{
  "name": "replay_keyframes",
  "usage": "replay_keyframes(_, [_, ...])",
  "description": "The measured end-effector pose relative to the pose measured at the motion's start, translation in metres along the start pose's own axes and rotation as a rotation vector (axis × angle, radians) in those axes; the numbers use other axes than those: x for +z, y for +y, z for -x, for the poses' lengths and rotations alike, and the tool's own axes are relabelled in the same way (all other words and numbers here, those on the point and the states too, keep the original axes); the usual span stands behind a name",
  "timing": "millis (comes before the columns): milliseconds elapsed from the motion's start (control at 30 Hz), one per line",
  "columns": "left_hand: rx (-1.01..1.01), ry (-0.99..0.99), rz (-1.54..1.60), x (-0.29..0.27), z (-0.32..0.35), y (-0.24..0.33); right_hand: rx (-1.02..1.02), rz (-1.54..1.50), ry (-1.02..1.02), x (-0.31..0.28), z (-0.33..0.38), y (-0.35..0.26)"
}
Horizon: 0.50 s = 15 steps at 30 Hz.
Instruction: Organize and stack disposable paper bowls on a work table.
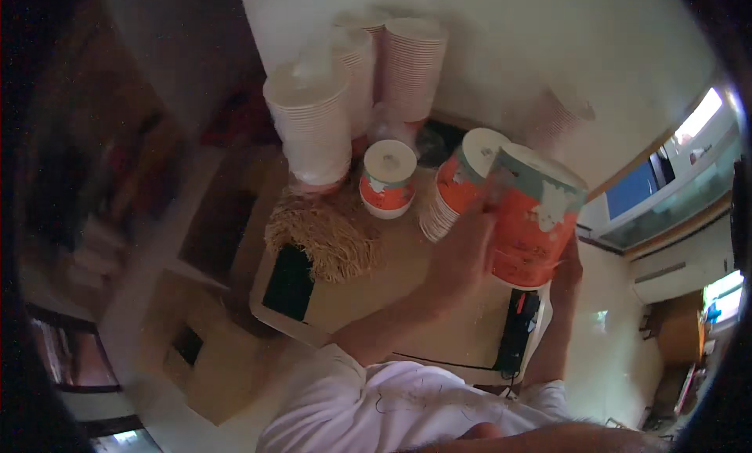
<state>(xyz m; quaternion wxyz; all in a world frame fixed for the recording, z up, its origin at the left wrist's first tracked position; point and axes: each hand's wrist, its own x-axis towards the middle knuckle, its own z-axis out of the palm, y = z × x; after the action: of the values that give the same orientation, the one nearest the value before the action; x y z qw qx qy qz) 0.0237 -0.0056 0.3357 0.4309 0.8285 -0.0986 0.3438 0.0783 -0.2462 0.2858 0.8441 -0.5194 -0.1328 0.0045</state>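
Resting between left hand (473,227) and right (575,265), orange tub (533,237)

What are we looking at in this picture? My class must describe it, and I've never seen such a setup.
There is no machine here: these are a person's bare hands. A wide fisheye camera on the head looks down, so straight edges bend. The left hand grips one side of a large orange-and-green tub; the right hand is at its other side, mostly hidden, so its grip is unclear. On the tan table are a smaller orange cup, an orange-and-green stack, tall white stacks and a heap of tan strands.
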Motion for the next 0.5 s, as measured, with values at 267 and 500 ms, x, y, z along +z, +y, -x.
replay_keyframes(267, [0.077, 0.191, 0.409, 0.062, -0.030, -0.032, -0.242, 0.315, 0.291, -0.031, -0.074, 0.045])
replay_keyframes(500, [0.148, 0.461, 0.251, 0.092, -0.043, -0.060, -0.449, 0.920, 0.125, -0.029, -0.114, 0.092])
